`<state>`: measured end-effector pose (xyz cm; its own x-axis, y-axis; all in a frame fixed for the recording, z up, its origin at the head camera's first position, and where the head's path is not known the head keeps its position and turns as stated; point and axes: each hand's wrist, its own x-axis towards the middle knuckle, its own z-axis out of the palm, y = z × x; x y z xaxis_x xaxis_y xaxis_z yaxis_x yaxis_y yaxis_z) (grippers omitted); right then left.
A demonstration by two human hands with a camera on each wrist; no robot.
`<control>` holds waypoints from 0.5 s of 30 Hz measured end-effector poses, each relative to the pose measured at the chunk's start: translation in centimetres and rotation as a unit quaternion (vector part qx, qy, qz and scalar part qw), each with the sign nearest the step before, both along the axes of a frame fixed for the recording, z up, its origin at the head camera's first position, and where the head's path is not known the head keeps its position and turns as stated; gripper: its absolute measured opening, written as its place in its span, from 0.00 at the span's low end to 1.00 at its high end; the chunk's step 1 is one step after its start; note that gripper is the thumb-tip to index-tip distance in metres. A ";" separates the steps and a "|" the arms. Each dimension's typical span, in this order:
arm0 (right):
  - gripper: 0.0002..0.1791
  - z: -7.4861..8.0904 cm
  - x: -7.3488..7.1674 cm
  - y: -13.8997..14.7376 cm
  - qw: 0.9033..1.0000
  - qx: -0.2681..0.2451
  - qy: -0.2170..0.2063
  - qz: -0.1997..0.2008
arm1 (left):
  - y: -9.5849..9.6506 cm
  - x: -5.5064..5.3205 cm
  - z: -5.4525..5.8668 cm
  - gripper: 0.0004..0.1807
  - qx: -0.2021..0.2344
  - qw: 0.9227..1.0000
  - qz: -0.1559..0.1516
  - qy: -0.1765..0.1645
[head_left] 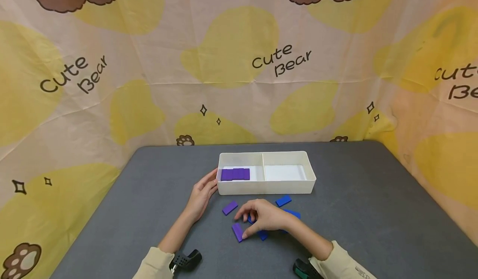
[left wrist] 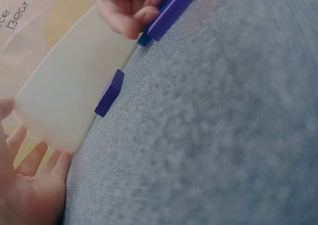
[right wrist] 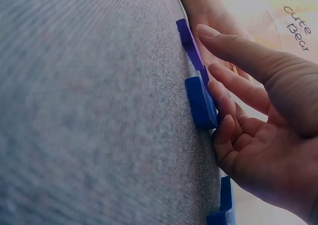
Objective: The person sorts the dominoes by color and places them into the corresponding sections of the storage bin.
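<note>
The right grip [head_left: 267,217] is parted beside a purple block [head_left: 237,232]; the left grip [head_left: 199,198], relaxed, touches the tray [head_left: 267,188].

Right fingers [right wrist: 238,83] beside blue block [right wrist: 200,103]; thumb [right wrist: 243,49] near purple block [right wrist: 190,43]; grey tabletop [right wrist: 94,106].

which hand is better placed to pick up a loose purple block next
Probably the right hand: its thumb is beside the nearer purple block, while the left hand is by the white divided box.
</note>
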<state>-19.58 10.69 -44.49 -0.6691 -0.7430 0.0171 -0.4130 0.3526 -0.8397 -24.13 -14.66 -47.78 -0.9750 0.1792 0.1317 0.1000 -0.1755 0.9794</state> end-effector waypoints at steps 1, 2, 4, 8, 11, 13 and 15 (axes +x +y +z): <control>0.21 0.0 0.0 0.0 1.000 0.003 0.003 0.003 | 0.0 0.0 0.0 0.28 -0.001 1.000 0.000 0.001; 0.21 -0.1 0.0 0.0 1.000 0.005 0.005 0.006 | 0.0 0.0 -0.1 0.29 -0.002 1.000 0.000 0.003; 0.23 -0.1 0.0 0.0 1.000 0.010 0.012 0.011 | -0.1 -0.1 -0.2 0.28 -0.003 1.000 0.000 0.004; 0.25 -0.3 -0.1 0.0 0.999 0.019 0.030 0.018 | 0.0 -0.1 -0.1 0.28 -0.003 1.000 -0.001 0.005; 0.25 -0.4 0.0 -0.1 0.998 0.026 0.045 0.020 | 0.0 0.0 -0.1 0.28 -0.005 1.000 0.000 0.005; 0.25 -0.4 0.0 -0.2 0.998 0.029 0.052 0.020 | 0.0 0.0 0.0 0.28 -0.005 1.000 -0.001 0.006; 0.25 -0.3 0.0 -0.2 0.998 0.030 0.057 0.021 | 0.0 0.0 0.0 0.28 -0.006 1.000 -0.003 0.008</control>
